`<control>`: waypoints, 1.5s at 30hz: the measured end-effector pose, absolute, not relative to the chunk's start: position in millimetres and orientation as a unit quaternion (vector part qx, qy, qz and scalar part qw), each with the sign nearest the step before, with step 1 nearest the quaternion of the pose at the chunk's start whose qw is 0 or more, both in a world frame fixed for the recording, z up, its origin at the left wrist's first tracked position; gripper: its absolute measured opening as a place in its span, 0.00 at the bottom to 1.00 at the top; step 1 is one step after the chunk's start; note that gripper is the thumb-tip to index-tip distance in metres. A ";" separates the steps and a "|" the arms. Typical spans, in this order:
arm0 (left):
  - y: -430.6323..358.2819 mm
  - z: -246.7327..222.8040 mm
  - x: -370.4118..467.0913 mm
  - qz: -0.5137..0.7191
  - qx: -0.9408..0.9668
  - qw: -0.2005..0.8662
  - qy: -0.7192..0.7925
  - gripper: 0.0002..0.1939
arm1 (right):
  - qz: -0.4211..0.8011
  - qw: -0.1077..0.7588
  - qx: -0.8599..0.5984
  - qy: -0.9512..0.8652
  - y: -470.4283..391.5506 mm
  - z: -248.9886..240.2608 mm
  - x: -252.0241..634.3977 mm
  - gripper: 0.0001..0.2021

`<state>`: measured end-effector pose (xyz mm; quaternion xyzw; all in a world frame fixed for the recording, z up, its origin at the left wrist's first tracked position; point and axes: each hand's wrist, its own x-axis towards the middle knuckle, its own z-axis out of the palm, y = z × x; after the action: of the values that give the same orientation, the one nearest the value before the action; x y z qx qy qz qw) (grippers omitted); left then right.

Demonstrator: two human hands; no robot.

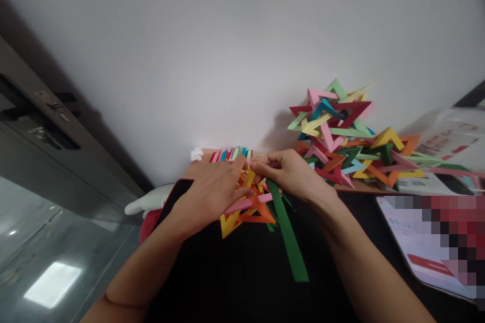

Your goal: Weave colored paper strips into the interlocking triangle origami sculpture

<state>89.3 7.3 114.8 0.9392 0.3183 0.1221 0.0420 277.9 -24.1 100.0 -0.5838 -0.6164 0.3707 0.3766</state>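
Observation:
Both hands work close together over a paper star (261, 209) of folded yellow, orange and pink strips. My left hand (214, 186) bends its fingers over the star's upper left part, gripping its yellow paper. With thumb and fingers pinched at the star's top, my right hand (290, 169) holds folded paper beside the green strip (290, 237). That strip's long loose end hangs down to the right of the star. Smaller green pieces show behind it. The exact spot between the fingertips is partly hidden.
Finished stars in many colours (333, 116) are piled at the right against the wall. Paper strips (231, 154) and a crumpled white tissue (196, 154) lie behind my hands. A phone (417, 257) is at the lower right, a door (45, 126) at the left.

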 end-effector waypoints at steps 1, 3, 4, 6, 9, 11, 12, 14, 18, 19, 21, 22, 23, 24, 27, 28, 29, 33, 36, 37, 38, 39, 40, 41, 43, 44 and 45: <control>8.7 113.0 89.7 0.121 0.938 0.035 0.323 0.16 | 0.373 0.376 -0.575 -0.623 -24.2 100.4 277.2 0.16; 12.2 111.2 89.8 0.113 0.933 0.018 0.341 0.17 | 0.383 0.374 -0.556 -0.636 -24.9 102.2 275.2 0.14; 14.2 111.2 89.4 0.109 0.930 0.012 0.351 0.18 | 0.387 0.375 -0.549 -0.639 -25.5 103.5 274.2 0.13; 18.6 113.1 87.8 0.094 0.925 0.015 0.368 0.17 | 0.387 0.379 -0.550 -0.635 -27.6 107.1 272.7 0.12; 28.5 118.1 84.0 0.074 0.926 0.056 0.365 0.16 | 0.372 0.395 -0.569 -0.618 -31.5 113.8 273.7 0.13; 37.7 121.1 80.7 0.072 0.930 0.086 0.350 0.17 | 0.361 0.403 -0.571 -0.617 -33.7 117.4 276.5 0.13; 42.5 122.4 78.8 0.078 0.930 0.097 0.346 0.18 | 0.356 0.407 -0.570 -0.618 -34.5 118.5 278.1 0.13; 51.1 125.0 74.7 0.082 0.925 0.125 0.348 0.18 | 0.351 0.413 -0.567 -0.621 -35.1 119.3 280.8 0.13; 58.0 130.0 68.3 0.061 0.907 0.175 0.377 0.19 | 0.363 0.402 -0.568 -0.619 -34.6 117.9 282.0 0.13; 57.7 131.0 67.4 0.058 0.905 0.179 0.382 0.19 | 0.363 0.399 -0.571 -0.619 -34.5 117.8 281.9 0.12; 56.4 132.5 66.5 0.056 0.904 0.182 0.382 0.19 | 0.358 0.400 -0.577 -0.615 -34.8 118.4 282.4 0.12; 55.8 133.0 66.3 0.055 0.905 0.185 0.379 0.19 | 0.354 0.403 -0.579 -0.614 -35.2 119.0 283.4 0.12; 55.5 133.4 66.3 0.053 0.904 0.191 0.378 0.20 | 0.349 0.407 -0.581 -0.613 -35.6 119.5 285.0 0.13; 55.4 133.7 66.5 0.051 0.902 0.196 0.380 0.20 | 0.342 0.412 -0.582 -0.612 -36.1 119.9 287.3 0.14; 56.6 134.4 67.6 0.038 0.898 0.208 0.387 0.23 | 0.314 0.419 -0.595 -0.610 -36.4 119.2 297.0 0.13; 57.0 134.5 68.0 0.039 0.898 0.203 0.389 0.23 | 0.305 0.413 -0.600 -0.613 -35.9 118.0 300.4 0.13; 57.2 134.6 68.5 0.043 0.899 0.196 0.390 0.23 | 0.294 0.400 -0.606 -0.621 -34.9 116.3 303.5 0.12; 55.4 134.9 68.4 0.054 0.900 0.204 0.382 0.19 | 0.237 0.311 -0.612 -0.687 -29.2 106.3 307.4 0.08; 52.5 136.5 66.3 0.043 0.881 0.261 0.392 0.17 | 0.226 0.244 -0.582 -0.742 -28.2 100.8 299.0 0.08; 51.7 137.3 65.5 0.036 0.871 0.284 0.398 0.17 | 0.228 0.228 -0.565 -0.760 -29.1 100.2 294.7 0.08; 51.0 138.1 64.6 0.029 0.862 0.306 0.403 0.17 | 0.230 0.218 -0.545 -0.776 -30.4 100.3 290.1 0.09; 50.4 138.8 63.8 0.021 0.855 0.323 0.406 0.18 | 0.232 0.213 -0.526 -0.790 -32.0 100.9 285.6 0.10; 50.0 139.5 63.0 0.015 0.850 0.334 0.408 0.18 | 0.234 0.213 -0.509 -0.801 -33.6 102.1 281.5 0.10; 49.8 140.0 62.2 0.012 0.848 0.337 0.408 0.18 | 0.237 0.215 -0.496 -0.807 -35.0 103.5 278.2 0.10; 50.1 140.3 60.8 0.013 0.858 0.320 0.401 0.19 | 0.252 0.218 -0.487 -0.807 -36.4 106.7 274.3 0.10; 50.6 140.1 60.3 0.017 0.867 0.304 0.394 0.19 | 0.260 0.220 -0.491 -0.802 -36.4 108.3 274.0 0.09; 51.5 139.7 59.8 0.022 0.876 0.290 0.385 0.18 | 0.269 0.225 -0.498 -0.793 -35.8 109.8 274.7 0.09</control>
<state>59.8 51.5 139.7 0.8760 0.3848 0.0218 0.2899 274.7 -35.8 109.8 -0.4976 -0.7934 0.2690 0.2248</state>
